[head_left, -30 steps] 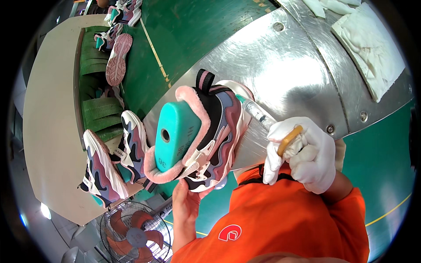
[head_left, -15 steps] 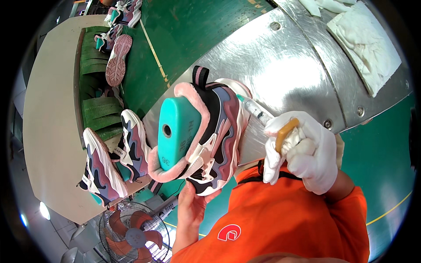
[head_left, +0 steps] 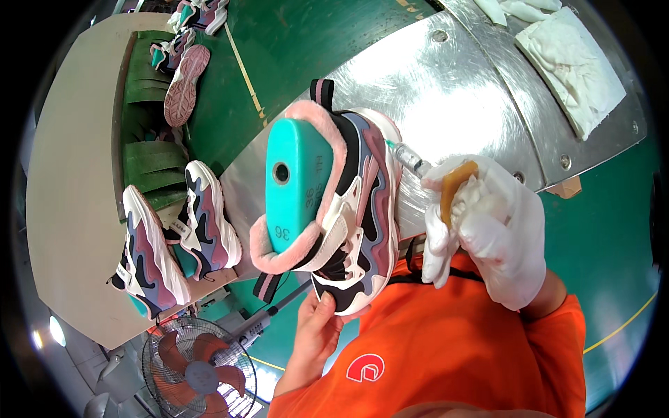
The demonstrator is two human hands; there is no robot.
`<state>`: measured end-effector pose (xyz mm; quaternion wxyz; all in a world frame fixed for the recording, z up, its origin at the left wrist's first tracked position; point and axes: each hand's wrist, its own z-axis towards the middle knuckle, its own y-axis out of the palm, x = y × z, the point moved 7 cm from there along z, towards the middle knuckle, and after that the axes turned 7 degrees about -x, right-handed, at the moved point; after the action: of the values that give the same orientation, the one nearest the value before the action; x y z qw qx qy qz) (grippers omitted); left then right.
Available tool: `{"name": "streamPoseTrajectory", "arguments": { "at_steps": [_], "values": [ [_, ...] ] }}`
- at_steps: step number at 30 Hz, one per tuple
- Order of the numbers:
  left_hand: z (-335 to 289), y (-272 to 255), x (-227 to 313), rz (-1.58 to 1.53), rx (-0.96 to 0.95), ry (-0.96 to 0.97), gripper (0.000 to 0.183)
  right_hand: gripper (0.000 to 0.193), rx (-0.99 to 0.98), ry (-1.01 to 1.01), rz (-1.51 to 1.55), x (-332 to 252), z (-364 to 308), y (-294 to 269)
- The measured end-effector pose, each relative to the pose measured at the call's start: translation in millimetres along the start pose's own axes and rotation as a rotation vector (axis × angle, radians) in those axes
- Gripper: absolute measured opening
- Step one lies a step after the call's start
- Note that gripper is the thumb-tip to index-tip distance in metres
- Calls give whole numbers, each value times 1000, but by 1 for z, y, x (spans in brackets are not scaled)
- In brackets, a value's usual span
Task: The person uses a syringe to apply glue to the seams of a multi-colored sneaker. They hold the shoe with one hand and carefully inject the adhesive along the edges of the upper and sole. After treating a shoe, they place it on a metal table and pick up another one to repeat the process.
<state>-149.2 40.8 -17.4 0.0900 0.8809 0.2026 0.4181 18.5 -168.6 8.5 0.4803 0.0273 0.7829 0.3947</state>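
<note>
A chunky pink, purple, black and white sneaker with pink fleece lining is held up in front of me, heel away. A turquoise shoe last fills its opening. My bare left hand grips the toe from below, thumb on the toe cap. My right hand, in a white glove, is closed round a clear syringe. The syringe's green tip is at the sole edge towards the heel; whether it touches is hard to tell. The same hand also holds a tan curved piece and crumpled white cloth.
Under the sneaker lies a shiny metal table, with a folded white cloth at far right. At left, several similar sneakers stand by a green-slatted conveyor along a beige tabletop. A fan stands at lower left.
The sneaker has shifted slightly right and away and turned more upright. The syringe tip is a little farther along the sole edge towards the toe. The background has shifted slightly left and up.
</note>
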Motion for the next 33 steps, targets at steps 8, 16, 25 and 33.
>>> {"name": "streamPoseTrajectory", "arguments": {
  "at_steps": [8,16,25,33],
  "values": [
    [3,3,-19,-52,-13,-50,55,56,26,27,-17,1,-8,12],
    [2,-5,-27,-89,-53,-64,48,40,-8,20,59,4,-20,22],
    [2,5,34,893,8,82,62,43,82,-208,-59,3,-38,9],
    [41,86,102,1091,68,833,56,64,270,-598,-382,-23,-17,-52]
  ]
}}
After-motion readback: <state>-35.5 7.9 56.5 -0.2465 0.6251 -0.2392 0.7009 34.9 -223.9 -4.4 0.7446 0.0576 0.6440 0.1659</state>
